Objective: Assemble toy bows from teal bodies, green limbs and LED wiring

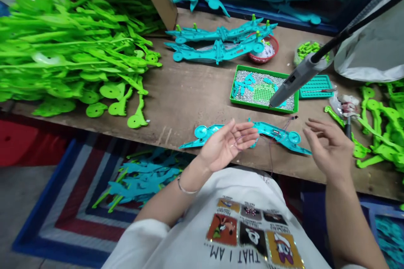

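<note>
A turquoise plastic part, long and arched with round discs towards its ends, lies along the front edge of the bench. Over its left half is my left hand, palm up with the fingers stretched out; a thin purple wire loop crosses the fingers. More thin wire runs over the part's right half and down past the bench edge, with a small dark connector at its upper end. My right hand hovers just beyond the part's right tip, fingers apart and slightly curved, with nothing visible in it.
Behind the part stands a green tray of small screws and turquoise pieces, under a hanging grey electric screwdriver. Two turquoise assemblies lie farther back near a red basket. Green parts are heaped at left, others at right.
</note>
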Motion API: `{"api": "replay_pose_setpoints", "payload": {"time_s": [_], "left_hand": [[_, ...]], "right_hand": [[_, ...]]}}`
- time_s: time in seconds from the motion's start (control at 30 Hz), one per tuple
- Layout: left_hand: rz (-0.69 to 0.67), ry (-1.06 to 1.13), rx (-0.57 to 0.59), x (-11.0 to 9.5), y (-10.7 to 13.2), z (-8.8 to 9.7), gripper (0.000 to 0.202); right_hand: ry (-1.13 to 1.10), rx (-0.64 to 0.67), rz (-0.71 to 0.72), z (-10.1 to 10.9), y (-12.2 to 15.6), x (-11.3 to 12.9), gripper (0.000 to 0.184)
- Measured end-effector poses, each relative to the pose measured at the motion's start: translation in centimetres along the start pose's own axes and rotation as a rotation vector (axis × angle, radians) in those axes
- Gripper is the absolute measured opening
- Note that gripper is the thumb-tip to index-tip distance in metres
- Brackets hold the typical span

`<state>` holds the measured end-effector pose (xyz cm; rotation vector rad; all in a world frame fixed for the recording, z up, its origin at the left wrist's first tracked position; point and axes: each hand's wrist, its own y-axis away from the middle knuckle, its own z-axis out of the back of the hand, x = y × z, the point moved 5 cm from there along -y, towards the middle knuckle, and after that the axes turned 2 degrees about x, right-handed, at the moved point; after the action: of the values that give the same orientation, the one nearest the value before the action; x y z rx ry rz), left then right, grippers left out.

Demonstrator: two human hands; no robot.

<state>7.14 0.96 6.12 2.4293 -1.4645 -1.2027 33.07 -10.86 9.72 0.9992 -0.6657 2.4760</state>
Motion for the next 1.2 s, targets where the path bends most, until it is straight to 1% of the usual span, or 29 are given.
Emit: {"api": "replay_pose_setpoints", "payload": {"time_s": [0.03,0.07,0.1,0.13,0.17,0.23,0.3,0.37,0.43,0.47,0.53,0.63,0.7,0.77,0.83,0.9,0.97,1.03,1.1,1.2], "left_hand": [[0.019,0.053,0.015,0.4,-0.6,-0.6,0.052],[0.032,0.086,0.022,0.7,-1.1,-1.1,0.058],[0.037,0.097,0.018,0.9,-1.4,-1.4,0.062],[0.037,0.092,0.006,1.1,-1.4,-1.6,0.066],[0.037,0.075,-0.007,1.3,-1.4,-1.6,0.069],[0.025,0.026,-0.019,1.6,-0.8,-1.5,0.073],[0.003,-0.025,0.01,2.0,0.1,-1.2,0.07],[-0.009,-0.059,0.04,2.6,1.1,-0.9,0.067],[-0.002,-0.052,0.032,3.4,1.8,-0.4,0.069],[-0.001,-0.034,0.02,3.7,2.0,-0.2,0.072],[-0.009,0.005,0.013,4.2,2.2,-0.1,0.078],[-0.047,-0.024,0.054,4.3,2.4,-0.5,0.082],[-0.08,-0.197,0.091,3.8,2.6,-0.6,0.075],[-0.152,-0.511,0.084,3.1,2.7,-0.5,0.063],[-0.292,-0.85,0.037,2.1,2.8,-0.3,0.045],[-0.468,-1.074,-0.009,1.1,2.8,-0.3,0.026],[-0.591,-1.162,-0.032,0.4,2.7,-0.2,0.018],[-0.641,-1.184,-0.086,0.0,2.3,0.1,0.015],[-0.642,-1.207,-0.157,-0.4,1.8,0.6,0.013],[-0.594,-1.274,-0.212,-0.1,0.6,1.2,0.014]], "right_hand": [[-0.055,0.045,0.115,-1.1,0.3,2.5,0.02],[-0.109,0.123,0.231,-2.3,0.8,5.0,0.022],[-0.131,0.214,0.33,-3.6,1.3,7.2,0.028],[-0.128,0.281,0.399,-4.8,1.7,8.9,0.034],[-0.113,0.311,0.441,-5.8,2.1,10.0,0.036],[-0.074,0.306,0.47,-7.2,2.5,10.9,0.033],[-0.06,0.293,0.469,-8.0,2.9,10.7,0.026],[-0.07,0.331,0.468,-8.5,3.5,10.1,0.023],[-0.074,0.37,0.46,-8.8,4.4,9.8,0.023],[-0.071,0.362,0.459,-8.9,4.8,9.8,0.026],[-0.054,0.299,0.467,-9.0,5.8,9.9,0.032],[-0.046,0.22,0.493,-9.3,6.8,10.1,0.038],[-0.074,0.225,0.477,-9.4,6.9,9.9,0.04],[-0.106,0.242,0.438,-9.3,6.5,9.4,0.039],[-0.119,0.296,0.398,-9.2,5.8,9.0,0.035],[-0.136,0.387,0.344,-9.1,5.2,8.6,0.028],[-0.166,0.477,0.257,-9.1,4.5,8.2,0.022],[-0.172,0.528,0.183,-8.9,3.9,7.7,0.019],[-0.124,0.555,0.164,-8.9,3.2,7.1,0.016],[0.013,0.544,0.238,-9.0,2.0,6.3,0.013]]}}
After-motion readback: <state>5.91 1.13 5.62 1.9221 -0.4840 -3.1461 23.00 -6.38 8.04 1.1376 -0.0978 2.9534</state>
